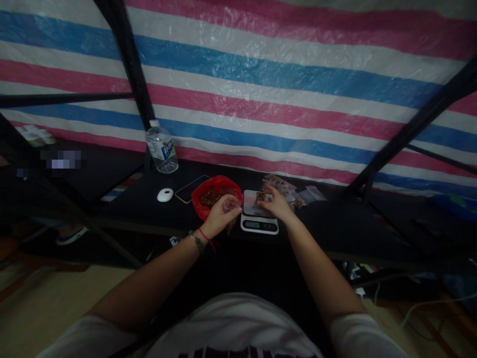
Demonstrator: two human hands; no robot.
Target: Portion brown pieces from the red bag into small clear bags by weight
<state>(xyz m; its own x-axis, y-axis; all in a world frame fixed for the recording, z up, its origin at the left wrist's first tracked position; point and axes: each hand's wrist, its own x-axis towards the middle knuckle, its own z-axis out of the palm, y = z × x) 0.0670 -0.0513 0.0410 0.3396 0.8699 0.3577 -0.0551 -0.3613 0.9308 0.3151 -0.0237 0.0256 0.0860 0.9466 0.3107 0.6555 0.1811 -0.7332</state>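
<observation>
My left hand point(220, 217) is closed on a small clear plastic bag point(231, 204), its mouth spread near the thumb and fingers. Beside that hand sits a red plastic bag point(201, 211), open at the top, with loose brown dried pieces point(210, 198) inside. A white kitchen scale point(248, 219) with a metal plate stands to the right of the red bag; its display is lit but too blurred to read. Over the plate, my right hand point(278, 203) pinches a little clump of brown pieces point(261, 196) between thumb and fingers.
Small filled clear bags point(285, 186) lie behind the scale, and flat clear bags point(315, 193) to their right. On the left of the black table point(130, 204) are a phone point(188, 190), a white mouse-shaped object point(165, 195) and a large water bottle point(162, 149). Black metal posts frame the table.
</observation>
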